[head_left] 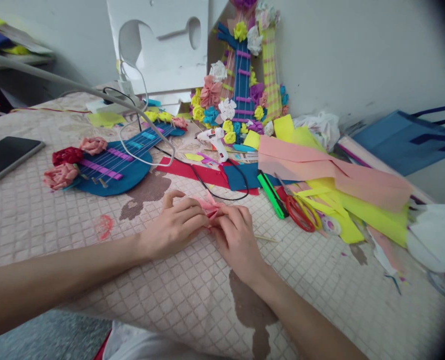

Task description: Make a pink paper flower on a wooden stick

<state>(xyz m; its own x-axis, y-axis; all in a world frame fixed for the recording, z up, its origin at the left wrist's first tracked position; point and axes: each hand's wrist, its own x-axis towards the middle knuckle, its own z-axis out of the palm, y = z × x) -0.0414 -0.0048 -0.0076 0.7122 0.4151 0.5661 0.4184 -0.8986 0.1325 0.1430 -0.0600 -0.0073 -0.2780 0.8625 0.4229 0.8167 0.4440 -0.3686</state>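
Observation:
Between my two hands, above the quilted tabletop, is a small folded pink strip of thin fabric or paper (pixel 208 204). The fingers of my left hand (pixel 181 220) pinch it from the left side. From the right, my right hand (pixel 237 232) grips it with thumb and fingertips. A thin wooden stick (pixel 266 239) pokes out beyond my right hand; whether it is held or lies on the table I cannot tell. My fingers hide much of the strip.
A blue guitar-shaped craft (pixel 113 175) with fabric roses lies left, near a phone (pixel 10 155). Behind my hands stands a white glue gun (pixel 215 140) with its cable. Scissors (pixel 301 212), a green cutter (pixel 272 194) and pink and yellow sheets (pixel 320 162) lie right.

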